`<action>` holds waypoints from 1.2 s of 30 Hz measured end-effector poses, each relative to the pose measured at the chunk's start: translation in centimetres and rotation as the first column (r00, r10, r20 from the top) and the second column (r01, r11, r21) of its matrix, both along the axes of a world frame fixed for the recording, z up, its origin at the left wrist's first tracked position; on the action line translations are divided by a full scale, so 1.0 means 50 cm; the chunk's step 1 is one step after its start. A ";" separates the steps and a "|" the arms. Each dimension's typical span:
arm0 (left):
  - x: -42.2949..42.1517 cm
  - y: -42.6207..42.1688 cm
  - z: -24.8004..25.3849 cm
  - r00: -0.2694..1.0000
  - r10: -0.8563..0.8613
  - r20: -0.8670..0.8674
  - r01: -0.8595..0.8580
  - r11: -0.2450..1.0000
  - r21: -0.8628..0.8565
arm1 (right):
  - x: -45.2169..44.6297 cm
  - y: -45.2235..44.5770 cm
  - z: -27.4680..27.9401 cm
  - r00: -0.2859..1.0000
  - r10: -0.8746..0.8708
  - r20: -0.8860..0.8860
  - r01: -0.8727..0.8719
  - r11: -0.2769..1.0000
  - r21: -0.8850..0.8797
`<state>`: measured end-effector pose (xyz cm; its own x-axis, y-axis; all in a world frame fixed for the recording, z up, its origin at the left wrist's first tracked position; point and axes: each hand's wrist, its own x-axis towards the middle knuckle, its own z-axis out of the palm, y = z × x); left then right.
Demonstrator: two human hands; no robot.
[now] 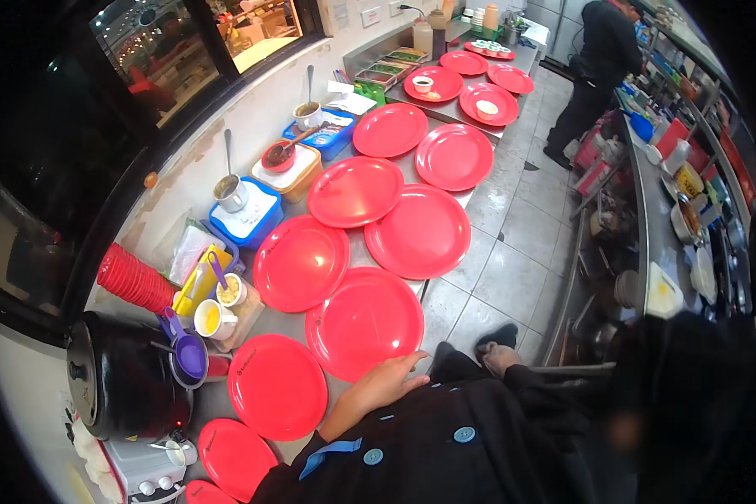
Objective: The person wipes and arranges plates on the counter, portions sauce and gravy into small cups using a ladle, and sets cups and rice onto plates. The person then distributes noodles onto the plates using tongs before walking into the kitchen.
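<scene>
Red plates cover the steel counter in two rows. My left hand point(386, 384) is held in front of my dark jacket, beside the lower edge of a large red plate point(365, 323); its fingers are stretched out and nothing is in it. Another red plate point(278, 387) lies to its left. My right hand point(502, 360) hangs low near my dark shoe, over the floor side, with its fingers curled; whether it holds anything is too small to tell. Farther up the counter, one red plate point(433, 84) bears a small cup of dark sauce.
A black cooker point(126, 375) stands at the left, near a purple ladle point(191, 356) and stacked red baskets point(134, 279). Lidded tubs point(248, 212) line the wall. A co-worker point(601, 50) in dark clothes stands at the right-hand shelving, beyond the tiled floor point(512, 244).
</scene>
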<state>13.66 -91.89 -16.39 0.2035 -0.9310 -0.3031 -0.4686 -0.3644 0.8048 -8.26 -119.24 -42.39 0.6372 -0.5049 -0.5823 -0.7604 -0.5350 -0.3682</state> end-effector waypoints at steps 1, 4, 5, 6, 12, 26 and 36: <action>0.007 -0.013 -0.004 1.000 0.013 0.006 -0.013 1.000 0.001 | -0.035 -0.049 -0.122 0.982 0.188 -0.023 -0.190 0.970 -0.149; 0.029 -0.068 -0.012 0.999 0.053 -0.003 -0.053 0.998 -0.028 | -0.083 -0.137 -0.250 0.784 0.563 -0.262 -0.598 0.798 -0.077; 0.035 -0.095 -0.003 0.997 0.078 -0.023 -0.079 0.996 -0.030 | -0.080 -0.171 -0.240 0.508 0.815 -0.279 -0.843 0.537 0.033; 0.038 -0.128 0.008 0.993 0.108 -0.045 -0.109 0.993 -0.035 | -0.100 -0.190 -0.234 0.585 0.768 -0.260 -0.793 0.609 0.015; 0.086 -0.358 0.149 0.507 0.825 -0.250 -0.786 0.324 -0.526 | -0.057 -0.429 -0.175 0.815 0.558 -0.157 -0.552 0.829 0.083; 0.061 -0.311 0.282 -0.209 0.947 0.246 -0.937 -0.122 -0.327 | 0.253 -0.784 -0.078 0.942 0.336 0.013 -0.322 0.889 0.327; 0.008 -0.318 0.208 -0.544 0.423 0.725 -0.791 -0.547 -0.275 | 0.487 -0.940 -0.036 0.827 0.557 0.070 -0.543 0.762 0.352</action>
<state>14.05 -107.77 -6.00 0.5403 0.8144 0.2118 0.7688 -0.5801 0.2693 16.10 -166.26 -44.18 0.7184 0.1622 -0.6765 -0.3909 -0.7103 -0.5854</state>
